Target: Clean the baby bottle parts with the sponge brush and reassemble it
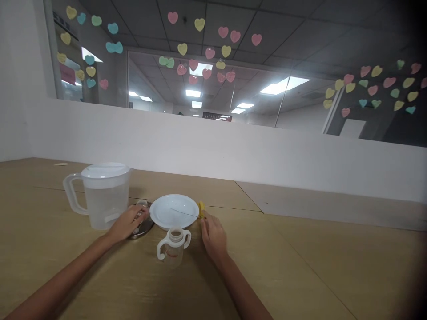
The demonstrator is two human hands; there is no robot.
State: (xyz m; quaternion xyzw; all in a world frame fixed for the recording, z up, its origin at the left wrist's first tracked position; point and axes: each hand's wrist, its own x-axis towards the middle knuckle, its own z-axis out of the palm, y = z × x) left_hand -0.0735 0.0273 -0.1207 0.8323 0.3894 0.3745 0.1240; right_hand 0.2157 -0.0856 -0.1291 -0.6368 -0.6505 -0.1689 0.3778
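Note:
My left hand (128, 222) reaches over a round metal tray (143, 231), fingers stretched out and slightly apart above small whitish parts that they partly cover. A white bowl (175, 206) stands between my hands. My right hand (213, 235) is closed at the bowl's right rim on a thin wire-like rod (183, 212), which extends across the bowl. By those fingertips is a yellow piece (201, 209); whether it is the rod's handle I cannot tell. In front of the bowl stands an uncapped clear baby bottle (173, 253) with two white handles.
A large translucent lidded pitcher (106, 200) stands left of the tray, its handle to the left. A small flat pale object (61, 164) lies at the back left. Behind the wooden table (283, 275) is a white wall (200, 146) below a window with heart-shaped notes.

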